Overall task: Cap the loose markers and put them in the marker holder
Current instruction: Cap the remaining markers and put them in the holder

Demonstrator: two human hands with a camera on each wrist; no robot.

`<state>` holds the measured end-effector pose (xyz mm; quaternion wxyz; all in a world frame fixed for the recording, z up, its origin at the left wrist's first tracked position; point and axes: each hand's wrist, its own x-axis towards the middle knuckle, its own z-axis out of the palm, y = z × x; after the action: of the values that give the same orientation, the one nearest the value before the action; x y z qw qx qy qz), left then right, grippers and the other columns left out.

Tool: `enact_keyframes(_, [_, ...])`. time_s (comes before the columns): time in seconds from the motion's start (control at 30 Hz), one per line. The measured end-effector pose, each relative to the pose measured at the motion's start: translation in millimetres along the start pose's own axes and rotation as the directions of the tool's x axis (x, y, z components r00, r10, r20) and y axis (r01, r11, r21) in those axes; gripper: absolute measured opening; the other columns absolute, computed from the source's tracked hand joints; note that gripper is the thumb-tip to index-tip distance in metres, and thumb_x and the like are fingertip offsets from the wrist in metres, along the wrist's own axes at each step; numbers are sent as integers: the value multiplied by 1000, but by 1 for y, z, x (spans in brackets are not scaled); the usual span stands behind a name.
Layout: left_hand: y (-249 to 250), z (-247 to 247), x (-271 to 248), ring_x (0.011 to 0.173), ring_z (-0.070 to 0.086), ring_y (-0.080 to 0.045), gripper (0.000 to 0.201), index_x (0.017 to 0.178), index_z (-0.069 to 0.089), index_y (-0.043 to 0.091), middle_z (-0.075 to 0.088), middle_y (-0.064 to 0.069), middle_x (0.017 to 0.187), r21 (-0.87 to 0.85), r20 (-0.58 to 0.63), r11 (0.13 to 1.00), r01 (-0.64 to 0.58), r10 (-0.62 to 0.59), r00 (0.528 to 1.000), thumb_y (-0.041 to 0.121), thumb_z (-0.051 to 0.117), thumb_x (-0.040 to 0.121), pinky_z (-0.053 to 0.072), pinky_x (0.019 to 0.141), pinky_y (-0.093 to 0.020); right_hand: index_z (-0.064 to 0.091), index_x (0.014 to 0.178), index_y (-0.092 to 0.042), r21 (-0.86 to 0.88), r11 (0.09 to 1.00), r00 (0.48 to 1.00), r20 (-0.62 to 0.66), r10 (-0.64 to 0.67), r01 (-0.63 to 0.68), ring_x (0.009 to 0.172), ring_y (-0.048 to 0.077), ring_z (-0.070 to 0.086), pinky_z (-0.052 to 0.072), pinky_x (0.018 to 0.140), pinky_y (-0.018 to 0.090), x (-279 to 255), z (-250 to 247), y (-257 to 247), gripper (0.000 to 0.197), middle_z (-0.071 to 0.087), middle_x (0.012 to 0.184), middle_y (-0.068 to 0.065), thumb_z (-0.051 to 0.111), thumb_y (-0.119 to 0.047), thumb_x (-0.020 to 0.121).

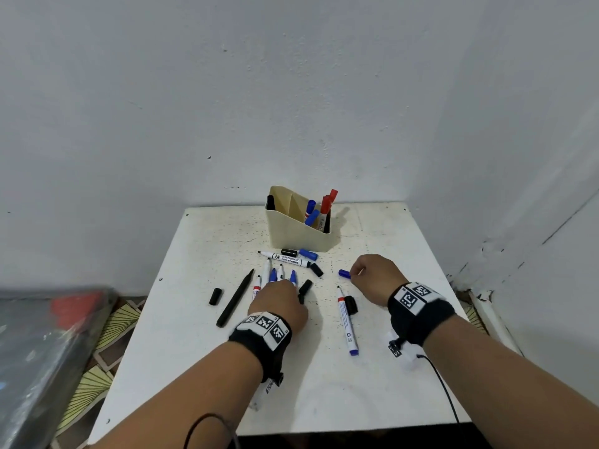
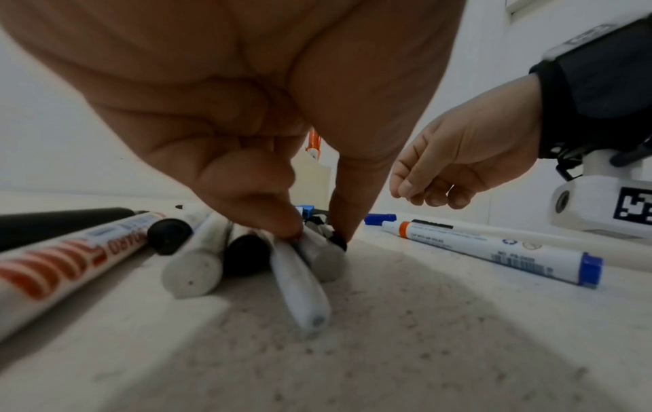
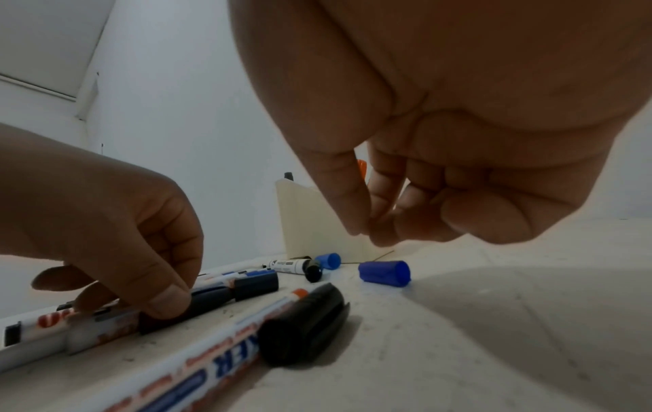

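Where white walls corner a speckled white table (image 1: 372, 367), L hand (image 1: 280, 304) pinches markers (image 2: 303, 281), R hand (image 1: 376, 277) curled, empty.

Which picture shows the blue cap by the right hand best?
The right wrist view: the blue cap lies close and sharp on the table, just below the right hand. The head view shows the cap small, beside the fingers. The left wrist view shows only a far, partly hidden bit.
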<state>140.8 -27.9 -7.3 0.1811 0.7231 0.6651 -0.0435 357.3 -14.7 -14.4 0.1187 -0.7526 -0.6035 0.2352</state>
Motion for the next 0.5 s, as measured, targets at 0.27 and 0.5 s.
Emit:
enact_keyframes(0.27, [-9,5,5,93,62,-21,38,86,55,19,59,0,86,-40,36,998,37,-36,999,55,65,90,46,77,-28,68,105,-23,-33,999,1000,1,23,-23,116,21,59,48,96,31,23,-9,-1,20,65,124,-1,57,-11,93])
enact_keyframes(0.5, [-20,3,5,71,56,-16,50,74,49,20,54,2,74,-107,107,993,49,-37,994,65,65,87,36,53,-26,66,107,-26,-73,997,997,74,9,-3,106,18,60,51,93,33,28,1,2,18,65,117,-3,63,-24,89])
